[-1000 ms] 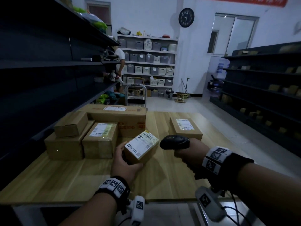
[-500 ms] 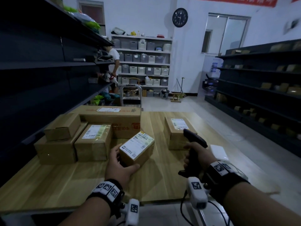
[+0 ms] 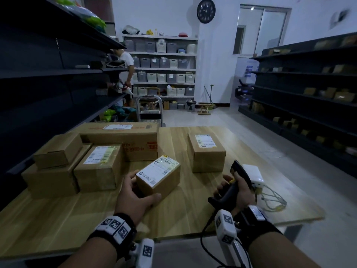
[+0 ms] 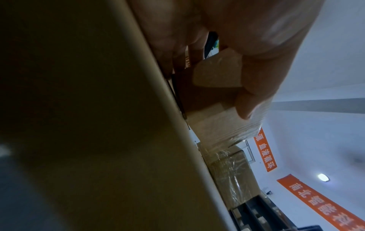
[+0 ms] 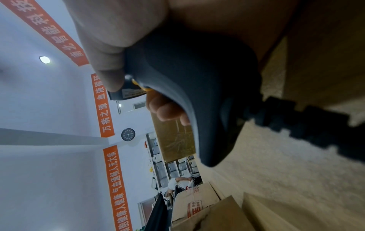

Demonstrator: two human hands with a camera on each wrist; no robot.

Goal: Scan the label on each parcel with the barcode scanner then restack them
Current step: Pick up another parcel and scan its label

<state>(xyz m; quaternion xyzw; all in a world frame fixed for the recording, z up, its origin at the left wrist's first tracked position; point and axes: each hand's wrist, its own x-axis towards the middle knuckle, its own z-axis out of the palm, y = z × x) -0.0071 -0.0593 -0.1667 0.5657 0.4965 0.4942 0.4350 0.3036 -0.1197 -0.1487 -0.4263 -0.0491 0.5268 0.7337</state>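
Observation:
A small cardboard parcel (image 3: pixel 158 176) with a white label on top sits on the wooden table (image 3: pixel 58 219), tilted at an angle. My left hand (image 3: pixel 135 196) grips its near left corner, thumb along the front; the left wrist view shows fingers curled on the taped parcel (image 4: pixel 215 100). My right hand (image 3: pixel 234 188) holds the black barcode scanner (image 3: pixel 230 187) by its handle, low over the table to the parcel's right, head pointing away. The right wrist view shows the scanner (image 5: pixel 187 87) wrapped by my fingers. A lone labelled parcel (image 3: pixel 205 151) stands behind.
A group of cardboard parcels (image 3: pixel 77 161) is stacked at the table's left, with a long box (image 3: pixel 123 140) behind. A white box with cables (image 3: pixel 253 176) lies right of the scanner. Dark shelves line both sides; a person (image 3: pixel 126 74) stands far back by a cart.
My right hand has lowered the scanner from above the small parcel down to the right, near the table, and turned its head away. The left hand still holds the parcel.

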